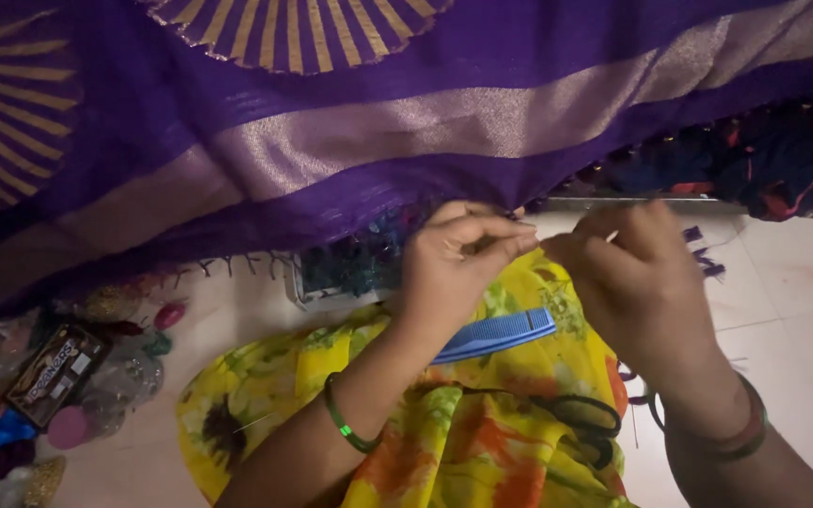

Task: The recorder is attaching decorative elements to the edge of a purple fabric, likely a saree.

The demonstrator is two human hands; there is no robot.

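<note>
A purple cloth [350, 85] with a wide golden-pink band and gold fan patterns hangs across the top of the view. Its lower edge carries short thread tassels [703, 252]. My left hand [458, 268] and my right hand [637, 277] meet just below that edge, fingertips pinched together on a fine thread or fringe strand too thin to make out. A green bangle sits on my left wrist and a dark band on my right wrist. On my lap, over yellow flowered fabric [265, 376], lie a blue comb [496, 336] and black scissors [581, 419].
At the left on the pale tiled floor [792, 301] lies a heap of small things: a dark wrapper packet [54, 372], pink round pieces, blue thread and clear bags. Dark cloth with red bits [764, 169] shows behind the purple edge at the right.
</note>
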